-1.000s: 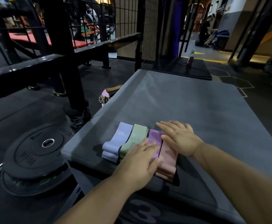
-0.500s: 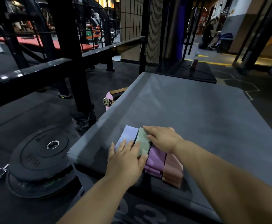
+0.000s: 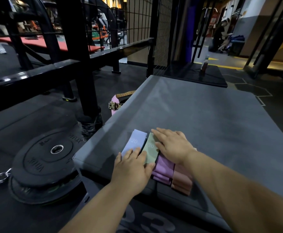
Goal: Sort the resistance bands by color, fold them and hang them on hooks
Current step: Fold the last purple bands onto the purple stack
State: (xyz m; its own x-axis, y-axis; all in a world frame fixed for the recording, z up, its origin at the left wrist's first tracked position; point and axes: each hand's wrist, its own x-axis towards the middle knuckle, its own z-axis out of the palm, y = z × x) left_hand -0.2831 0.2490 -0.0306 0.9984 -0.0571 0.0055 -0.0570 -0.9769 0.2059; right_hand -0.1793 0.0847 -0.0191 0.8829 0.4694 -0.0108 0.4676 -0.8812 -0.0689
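Several folded resistance bands lie side by side near the front left corner of a grey padded box (image 3: 204, 118): a lavender band (image 3: 134, 141), a green band (image 3: 151, 148), a purple band (image 3: 164, 167) and a pink band (image 3: 182, 181). My left hand (image 3: 132, 169) lies flat with straight fingers on the near ends of the lavender and green bands. My right hand (image 3: 172, 145) lies flat across the far ends of the green and purple bands. Neither hand grips anything.
Black weight plates (image 3: 43, 163) are stacked on the floor to the left. A black rack post (image 3: 81, 68) and a belt with a buckle (image 3: 115, 105) stand by the box's left edge. A bottle (image 3: 204, 63) sits on a dark platform behind.
Both hands have slid left, from the purple and pink bands onto the lavender and green ones. The bands now sit closer together.
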